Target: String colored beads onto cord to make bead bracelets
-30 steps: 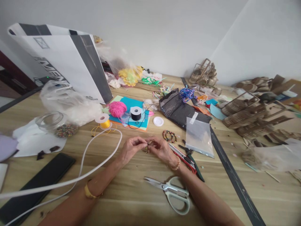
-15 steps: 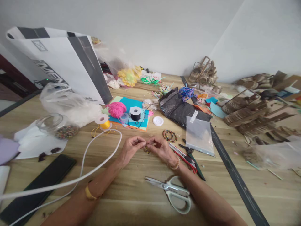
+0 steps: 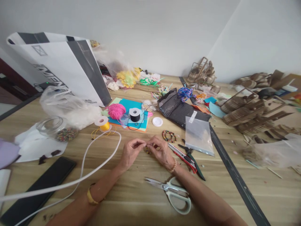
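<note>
My left hand (image 3: 132, 153) and my right hand (image 3: 161, 153) meet fingertip to fingertip above the table, each closed in a pinch. Just under the fingertips shows part of a small beaded bracelet (image 3: 147, 150); most of it is hidden by my right fingers, and its cord ends are too fine to make out. Right of my hands lie finished-looking beaded bracelets (image 3: 169, 136) in multicoloured beads. A red-and-silver utility knife (image 3: 182, 158) rests beside my right wrist, with dark green-handled pliers (image 3: 197, 166) next to it. Scissors with pale green handles (image 3: 172, 191) lie close to my right forearm.
Yellow cord spool (image 3: 103, 123), black cord spool (image 3: 134, 115) and pink yarn (image 3: 116, 111) stand beyond my hands. A bead jar (image 3: 64, 133) lies tipped at left. A white cable (image 3: 98, 166) loops near my left arm. A clear zip bag (image 3: 199, 136) and small wooden baskets (image 3: 242, 106) are at right.
The view has tilted very slightly. My hands stay together in the same place, with only a small shift of the fingers and of my left forearm.
</note>
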### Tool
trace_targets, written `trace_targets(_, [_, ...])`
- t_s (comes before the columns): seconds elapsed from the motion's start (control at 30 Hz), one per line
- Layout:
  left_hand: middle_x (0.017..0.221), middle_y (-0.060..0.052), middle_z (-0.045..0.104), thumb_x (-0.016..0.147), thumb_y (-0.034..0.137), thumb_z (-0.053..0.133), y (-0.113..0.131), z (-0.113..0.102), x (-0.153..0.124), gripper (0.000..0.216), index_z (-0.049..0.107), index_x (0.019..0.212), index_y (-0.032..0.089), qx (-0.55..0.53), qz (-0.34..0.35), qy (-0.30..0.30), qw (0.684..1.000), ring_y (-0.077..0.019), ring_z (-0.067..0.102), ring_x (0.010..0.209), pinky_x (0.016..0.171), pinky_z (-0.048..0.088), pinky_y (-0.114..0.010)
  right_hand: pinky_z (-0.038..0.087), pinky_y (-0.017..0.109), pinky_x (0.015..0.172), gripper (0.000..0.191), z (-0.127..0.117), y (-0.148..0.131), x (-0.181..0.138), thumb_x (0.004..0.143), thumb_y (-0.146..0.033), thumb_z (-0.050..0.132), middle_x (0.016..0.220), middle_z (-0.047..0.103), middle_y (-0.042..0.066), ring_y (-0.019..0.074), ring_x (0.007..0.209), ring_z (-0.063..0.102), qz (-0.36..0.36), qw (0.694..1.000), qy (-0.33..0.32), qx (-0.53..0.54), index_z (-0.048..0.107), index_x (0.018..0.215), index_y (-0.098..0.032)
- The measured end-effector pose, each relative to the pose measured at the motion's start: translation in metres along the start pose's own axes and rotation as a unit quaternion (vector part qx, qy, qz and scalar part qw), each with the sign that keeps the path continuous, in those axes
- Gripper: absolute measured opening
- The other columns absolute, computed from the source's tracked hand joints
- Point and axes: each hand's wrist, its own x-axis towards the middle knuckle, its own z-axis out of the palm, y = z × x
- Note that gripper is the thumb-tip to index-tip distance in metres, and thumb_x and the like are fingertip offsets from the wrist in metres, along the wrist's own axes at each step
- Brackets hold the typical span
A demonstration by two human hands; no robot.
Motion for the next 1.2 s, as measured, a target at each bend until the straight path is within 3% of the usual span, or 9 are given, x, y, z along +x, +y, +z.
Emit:
trace_targets(0.23, [0.066,-0.001,0.067,0.068,0.025,0.067,0.004,0.001,-0.002,0.011,0.068,0.067,0.014,-0.027,-0.03,0.006,0.999,-0.0132,0.059,0.064,0.064,0.046,-0.023,0.041,0.024,0.061,0.015,0.002,0.002,-0.001,0.087,-0.025,0.054,0.071,0.057,0.003,0.0139,0.067,0.053,0.011,1.0,-0.006,0.002,0.061,0.078,-0.016])
trace_targets(0.4, [0.064,0.0,0.067,0.068,0.027,0.067,0.007,0.002,0.0,0.013,0.067,0.07,0.014,-0.074,-0.074,0.002,0.994,-0.0129,0.06,0.063,0.065,0.048,-0.024,0.04,0.022,0.057,0.019,0.005,0.007,-0.003,0.089,-0.032,0.051,0.073,0.057,0.002,0.0128,0.065,0.051,0.088,0.993,-0.034,0.078,0.058,0.08,-0.016])
trace_targets(0.53, [0.065,-0.001,0.067,0.069,0.027,0.066,0.002,0.001,0.001,0.014,0.065,0.072,0.014,-0.065,-0.063,0.006,0.996,-0.0136,0.061,0.063,0.064,0.05,-0.025,0.038,0.021,0.052,0.026,0.005,0.01,-0.002,0.086,-0.04,0.053,0.068,0.054,0.0,0.0107,0.058,0.049,0.157,0.975,-0.047,0.153,0.056,0.078,-0.016])
trace_targets(0.63, [0.07,-0.002,0.067,0.07,0.024,0.065,-0.002,0.001,0.0,0.012,0.065,0.077,0.015,-0.014,-0.017,0.033,0.999,-0.0141,0.062,0.065,0.063,0.051,-0.025,0.038,0.02,0.051,0.028,0.005,0.011,0.0,0.084,-0.042,0.055,0.064,0.053,-0.001,0.0097,0.054,0.048,0.183,0.963,-0.049,0.191,0.055,0.076,-0.015])
trace_targets(0.7, [0.074,-0.003,0.068,0.071,0.02,0.064,-0.002,0.002,-0.002,0.009,0.065,0.079,0.016,0.043,0.049,0.041,0.997,-0.0146,0.063,0.069,0.066,0.051,-0.025,0.038,0.02,0.051,0.028,0.004,0.012,0.001,0.083,-0.042,0.057,0.062,0.052,-0.002,0.0094,0.054,0.048,0.193,0.958,-0.05,0.207,0.055,0.075,-0.015])
trace_targets(0.8, [0.077,-0.004,0.067,0.072,0.015,0.064,0.001,0.004,-0.005,0.007,0.066,0.078,0.017,0.112,0.163,0.023,0.98,-0.0148,0.063,0.072,0.066,0.05,-0.025,0.037,0.019,0.05,0.027,0.003,0.014,0.001,0.082,-0.041,0.059,0.061,0.052,-0.002,0.0086,0.052,0.046,0.205,0.95,-0.06,0.226,0.056,0.075,-0.015])
trace_targets(0.9, [0.076,-0.003,0.068,0.073,0.014,0.063,0.002,0.005,-0.006,0.006,0.066,0.078,0.017,0.126,0.201,0.014,0.971,-0.014,0.062,0.07,0.065,0.05,-0.024,0.037,0.019,0.051,0.026,0.0,0.017,0.001,0.081,-0.04,0.06,0.063,0.053,-0.001,0.0086,0.054,0.047,0.208,0.943,-0.077,0.246,0.057,0.076,-0.014])
trace_targets(1.2, [0.073,-0.003,0.068,0.071,0.015,0.063,-0.002,0.005,-0.004,0.007,0.065,0.078,0.015,0.04,0.07,-0.025,0.996,-0.0137,0.064,0.069,0.069,0.053,-0.024,0.039,0.021,0.054,0.03,-0.009,0.017,0.004,0.079,-0.044,0.063,0.068,0.055,0.0,0.0094,0.058,0.048,0.171,0.934,-0.132,0.283,0.06,0.079,-0.013])
